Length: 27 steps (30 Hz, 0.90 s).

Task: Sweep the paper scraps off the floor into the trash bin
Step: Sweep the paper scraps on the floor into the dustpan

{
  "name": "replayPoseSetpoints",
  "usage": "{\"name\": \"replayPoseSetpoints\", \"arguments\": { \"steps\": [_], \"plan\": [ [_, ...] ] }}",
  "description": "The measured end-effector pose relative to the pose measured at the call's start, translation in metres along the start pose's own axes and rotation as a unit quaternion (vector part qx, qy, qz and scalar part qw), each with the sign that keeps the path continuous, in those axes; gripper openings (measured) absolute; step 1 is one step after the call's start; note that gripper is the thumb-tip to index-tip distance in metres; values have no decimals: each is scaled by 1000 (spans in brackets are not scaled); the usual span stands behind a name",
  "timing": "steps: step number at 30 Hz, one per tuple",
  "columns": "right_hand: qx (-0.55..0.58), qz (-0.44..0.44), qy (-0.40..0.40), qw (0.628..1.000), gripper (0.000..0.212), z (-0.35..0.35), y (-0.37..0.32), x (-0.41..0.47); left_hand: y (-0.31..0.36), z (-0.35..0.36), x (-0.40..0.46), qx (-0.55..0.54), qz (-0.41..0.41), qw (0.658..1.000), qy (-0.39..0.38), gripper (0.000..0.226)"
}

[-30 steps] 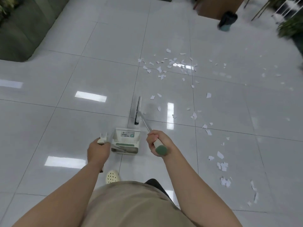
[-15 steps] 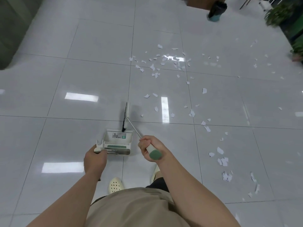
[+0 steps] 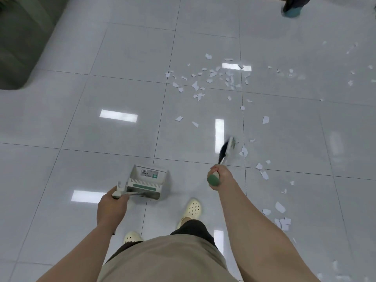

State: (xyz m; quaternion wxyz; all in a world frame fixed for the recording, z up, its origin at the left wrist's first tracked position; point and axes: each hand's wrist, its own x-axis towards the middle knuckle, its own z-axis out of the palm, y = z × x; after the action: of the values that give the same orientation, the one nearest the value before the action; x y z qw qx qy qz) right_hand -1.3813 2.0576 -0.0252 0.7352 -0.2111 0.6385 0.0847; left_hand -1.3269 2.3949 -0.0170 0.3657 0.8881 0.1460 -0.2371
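Indoor lobby or office-like hall, wide glossy white tiled floor [image 3: 126, 58] mirroring strip ceiling lights, dark upholstered sofa [image 3: 22, 39] at left edge, trash bin [image 3: 293, 7] far off

Head cam, wide-angle, looks steeply down at floor [image 3: 122, 58] ahead.
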Motion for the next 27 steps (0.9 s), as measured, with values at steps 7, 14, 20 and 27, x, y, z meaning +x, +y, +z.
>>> {"name": "replayPoseSetpoints", "arguments": {
  "steps": [7,14,20,27],
  "plan": [
    [-5,-34,106,994,17,-41,-99,17,49,33,8,39,9,999,4,12],
    [44,-54,-3,998,14,-2,-90,-4,107,67,29,23,32,999,-9,7],
    [76,-29,-109,991,24,35,-74,-14,131,76,48,24,64,997,-28,15],
    [39,61,-240,968,12,138,-76,-5,154,49,111,30,78,995,-49,13]
  ]
}}
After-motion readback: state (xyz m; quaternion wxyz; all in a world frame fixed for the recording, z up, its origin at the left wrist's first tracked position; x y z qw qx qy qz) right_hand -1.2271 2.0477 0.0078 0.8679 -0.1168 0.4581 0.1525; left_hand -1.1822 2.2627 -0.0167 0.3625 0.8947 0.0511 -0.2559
